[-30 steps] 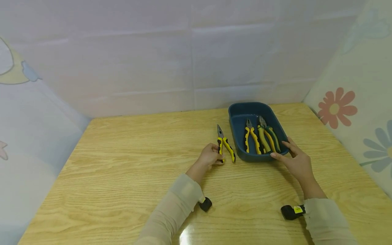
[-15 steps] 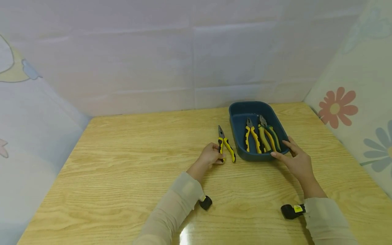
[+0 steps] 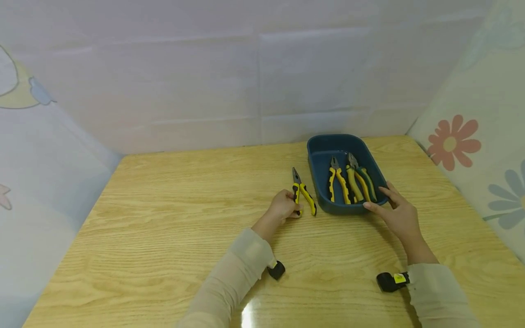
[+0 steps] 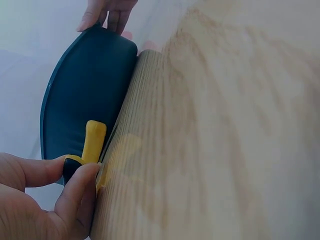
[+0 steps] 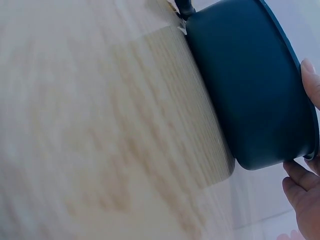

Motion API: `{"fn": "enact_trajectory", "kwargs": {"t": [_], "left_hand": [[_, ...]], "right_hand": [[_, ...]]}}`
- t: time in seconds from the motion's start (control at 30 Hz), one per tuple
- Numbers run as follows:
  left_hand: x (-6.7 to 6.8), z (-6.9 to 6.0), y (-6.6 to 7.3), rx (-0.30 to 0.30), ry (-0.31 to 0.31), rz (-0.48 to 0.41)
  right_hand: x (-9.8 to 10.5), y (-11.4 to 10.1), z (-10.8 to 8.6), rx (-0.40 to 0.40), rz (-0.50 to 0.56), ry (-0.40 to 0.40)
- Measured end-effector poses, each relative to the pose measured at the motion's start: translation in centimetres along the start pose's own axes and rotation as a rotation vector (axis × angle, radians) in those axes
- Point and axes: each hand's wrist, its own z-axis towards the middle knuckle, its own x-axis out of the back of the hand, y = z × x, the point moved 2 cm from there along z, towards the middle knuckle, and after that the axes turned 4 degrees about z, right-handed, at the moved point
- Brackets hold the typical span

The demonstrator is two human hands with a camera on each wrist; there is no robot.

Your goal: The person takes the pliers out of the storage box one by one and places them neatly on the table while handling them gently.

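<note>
Yellow-and-black long-nose pliers (image 3: pixel 307 198) lie on the table left of a dark blue bin (image 3: pixel 338 209), jaws toward the back wall and handles spread. The left hand (image 3: pixel 283 207) pinches the end of their left handle; in the left wrist view, thumb and finger of the left hand (image 4: pixel 55 200) meet at the black-and-yellow handle tip. Inside the bin lie yellow-and-black pliers (image 3: pixel 332 184) and, to their right, green-and-yellow pliers (image 3: pixel 353 184). The right hand (image 3: pixel 399 216) grips the bin's near right corner; the right wrist view shows its fingers around the rim of the bin (image 5: pixel 250 85).
The wooden table (image 3: pixel 164 218) reaches back to a pale cloth wall (image 3: pixel 184 91). A wall with printed flowers (image 3: pixel 450 143) stands along the right side, another printed wall on the left. A black wrist device (image 3: pixel 276 270) hangs at the left sleeve, another (image 3: pixel 387 282) at the right.
Both hands keep their holds, and the pliers and bin stay in place on the table. Only a slight shift of the whole head view shows.
</note>
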Motion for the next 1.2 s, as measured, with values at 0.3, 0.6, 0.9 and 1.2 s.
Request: {"fn": "enact_trajectory", "kwargs": {"t": [0.3, 0.6, 0.9, 1.2], "left_hand": [[-0.1, -0.1, 0.2, -0.017, 0.025, 0.065], [0.0, -0.2, 0.4, -0.059, 0.04, 0.201], [-0.1, -0.2, 0.5, -0.074, 0.046, 0.293], [0.0, -0.4, 0.6, -0.097, 0.048, 0.389]], "right_hand": [[0.0, 0.4, 0.2, 0.025, 0.023, 0.002], [-0.2, 3.7, 1.7, 0.052, -0.015, 0.022], [-0.2, 0.9, 0.2, 0.027, 0.01, 0.008], [0.0, 0.1, -0.1, 0.047, 0.02, -0.001]]}}
